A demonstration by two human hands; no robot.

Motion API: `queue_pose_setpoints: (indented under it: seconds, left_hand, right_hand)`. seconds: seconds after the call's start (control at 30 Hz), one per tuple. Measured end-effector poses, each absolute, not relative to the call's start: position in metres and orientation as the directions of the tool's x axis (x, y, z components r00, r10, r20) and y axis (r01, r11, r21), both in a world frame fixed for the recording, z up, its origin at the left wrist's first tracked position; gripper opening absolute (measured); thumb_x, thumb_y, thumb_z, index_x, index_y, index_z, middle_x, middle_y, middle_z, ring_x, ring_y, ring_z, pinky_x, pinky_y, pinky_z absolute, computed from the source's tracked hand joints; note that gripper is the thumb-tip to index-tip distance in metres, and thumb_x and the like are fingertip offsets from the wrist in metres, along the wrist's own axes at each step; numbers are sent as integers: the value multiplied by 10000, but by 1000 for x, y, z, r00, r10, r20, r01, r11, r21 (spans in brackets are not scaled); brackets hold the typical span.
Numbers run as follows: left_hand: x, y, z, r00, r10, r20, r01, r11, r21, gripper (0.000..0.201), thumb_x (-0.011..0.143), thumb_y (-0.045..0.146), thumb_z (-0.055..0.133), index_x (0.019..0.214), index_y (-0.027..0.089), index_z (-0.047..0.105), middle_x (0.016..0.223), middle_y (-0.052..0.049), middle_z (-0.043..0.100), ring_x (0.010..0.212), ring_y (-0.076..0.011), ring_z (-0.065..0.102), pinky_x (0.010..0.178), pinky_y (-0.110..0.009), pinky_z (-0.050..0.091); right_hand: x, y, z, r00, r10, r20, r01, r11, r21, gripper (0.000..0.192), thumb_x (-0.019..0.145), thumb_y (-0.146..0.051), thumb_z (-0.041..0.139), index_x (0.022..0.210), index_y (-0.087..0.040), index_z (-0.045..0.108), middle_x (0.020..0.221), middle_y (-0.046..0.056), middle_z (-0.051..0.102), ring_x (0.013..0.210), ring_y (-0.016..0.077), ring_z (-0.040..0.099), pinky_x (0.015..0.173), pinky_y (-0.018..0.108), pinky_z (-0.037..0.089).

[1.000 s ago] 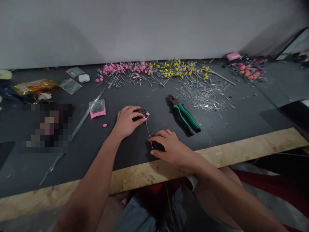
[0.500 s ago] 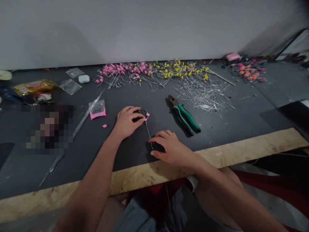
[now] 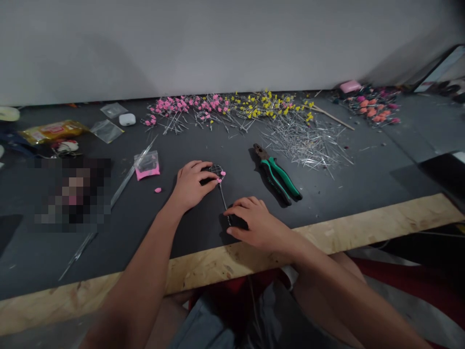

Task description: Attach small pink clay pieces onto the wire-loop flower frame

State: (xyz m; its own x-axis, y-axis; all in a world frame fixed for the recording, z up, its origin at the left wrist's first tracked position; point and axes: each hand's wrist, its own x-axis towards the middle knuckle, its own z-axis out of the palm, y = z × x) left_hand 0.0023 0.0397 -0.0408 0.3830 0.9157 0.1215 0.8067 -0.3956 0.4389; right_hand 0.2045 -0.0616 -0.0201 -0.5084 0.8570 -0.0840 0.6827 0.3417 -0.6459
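Note:
A thin wire stem lies on the dark tabletop between my two hands. Small pink bead-like pieces sit at its upper end, beside a dark mesh loop. My left hand pinches this upper end with thumb and index finger, partly covering the loop. My right hand rests at the lower end, its index fingertip at the wire and its thumb apart below it. One loose pink piece lies left of my left hand, near a small clear bag with pink contents.
Green-handled pliers lie to the right. Behind are pink-tipped wires, yellow-tipped wires and a heap of bare wires. Long wire strands stretch along the left. A wooden strip edges the table.

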Motion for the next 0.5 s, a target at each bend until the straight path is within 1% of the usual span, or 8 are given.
queue_pose_setpoints:
  seconds: [0.23,0.37,0.43,0.5]
  left_hand:
    - [4,39,-39,382,915,132,797,-398,454,188,808,371,575,893,263,703,1250,-23,591,1231,-257,415,1044,-483,283]
    - [1,39,-35,368,895,251,742,-446,501,218,812,327,562,977,241,675,1282,-45,564,1221,-220,443,1058,-429,305]
    - [-7,37,-30,305,899,313,737,-431,521,236,823,286,534,1017,229,656,1270,-48,569,1196,-201,475,1050,-394,328]
    - [-20,32,-23,180,921,345,773,-349,529,246,827,265,518,1031,222,649,1212,-38,605,1131,-195,526,1007,-368,376]
  right_hand:
    - [204,-61,-20,-508,857,-87,681,338,-650,340,843,-366,562,1153,-232,599,1139,70,567,1069,240,443,914,392,332]
    - [204,-61,-19,-513,855,-83,677,343,-652,342,848,-364,557,1158,-227,596,1140,68,564,1076,237,439,922,390,328]
    - [204,-61,-18,-509,857,-83,678,339,-653,340,847,-363,557,1157,-228,597,1141,68,563,1078,239,442,923,391,325]
    - [205,-61,-18,-505,859,-88,678,331,-656,343,848,-363,556,1163,-233,593,1136,68,566,1071,242,448,920,393,322]
